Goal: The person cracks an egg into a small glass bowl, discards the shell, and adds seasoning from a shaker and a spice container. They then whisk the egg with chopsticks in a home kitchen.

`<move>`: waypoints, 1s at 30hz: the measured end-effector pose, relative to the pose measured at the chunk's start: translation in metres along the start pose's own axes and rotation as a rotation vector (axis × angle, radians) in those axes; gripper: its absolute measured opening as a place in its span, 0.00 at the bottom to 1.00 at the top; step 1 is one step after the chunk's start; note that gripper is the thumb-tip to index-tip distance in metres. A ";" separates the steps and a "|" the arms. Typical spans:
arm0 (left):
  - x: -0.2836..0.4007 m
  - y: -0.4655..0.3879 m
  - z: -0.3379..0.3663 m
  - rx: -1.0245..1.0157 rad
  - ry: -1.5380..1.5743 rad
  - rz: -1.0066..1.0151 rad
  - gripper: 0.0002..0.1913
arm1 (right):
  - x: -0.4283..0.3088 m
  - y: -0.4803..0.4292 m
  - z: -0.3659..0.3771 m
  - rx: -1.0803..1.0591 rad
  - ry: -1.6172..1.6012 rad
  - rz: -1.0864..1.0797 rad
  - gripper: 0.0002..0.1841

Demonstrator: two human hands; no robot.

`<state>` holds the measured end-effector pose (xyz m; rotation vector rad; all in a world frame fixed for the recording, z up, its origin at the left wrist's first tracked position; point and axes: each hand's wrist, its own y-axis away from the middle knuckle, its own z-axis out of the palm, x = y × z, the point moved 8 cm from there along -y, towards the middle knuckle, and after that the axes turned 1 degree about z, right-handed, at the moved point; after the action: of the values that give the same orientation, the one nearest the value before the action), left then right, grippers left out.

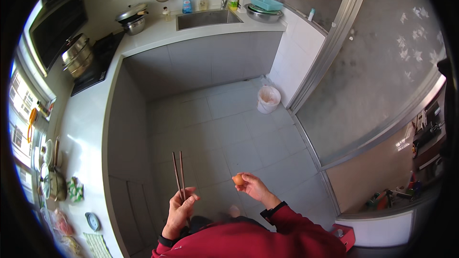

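Note:
My left hand grips a pair of dark chopsticks, which point up and away from me. Between the thumb and fingers of my right hand is a brown egg, its shell looking whole. Both hands are held over the grey tiled floor, apart from each other. The right hand hides part of the egg, and the left hand covers the lower middle of the chopsticks.
A white counter runs along the left, bearing a lidded pot and a stacked steamer on the hob. The sink lies ahead. A white bucket stands near the sliding glass door.

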<state>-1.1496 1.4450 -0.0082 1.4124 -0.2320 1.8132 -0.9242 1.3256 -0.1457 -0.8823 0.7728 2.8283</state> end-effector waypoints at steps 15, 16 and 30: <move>0.093 -0.350 0.064 -0.139 -0.093 -0.013 0.17 | -0.177 -0.202 -0.179 0.479 -0.179 -0.259 0.19; 0.095 -0.364 0.068 -0.143 -0.100 -0.032 0.16 | -0.194 -0.216 -0.185 0.454 -0.213 -0.309 0.19; 0.072 -0.528 0.157 0.296 -0.157 -0.143 0.17 | -0.459 -0.433 -0.382 0.880 0.074 -0.145 0.29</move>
<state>-0.6780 1.7347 -0.0581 1.7333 0.0604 1.6698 -0.2526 1.5485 -0.3537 -0.8144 1.6683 1.9743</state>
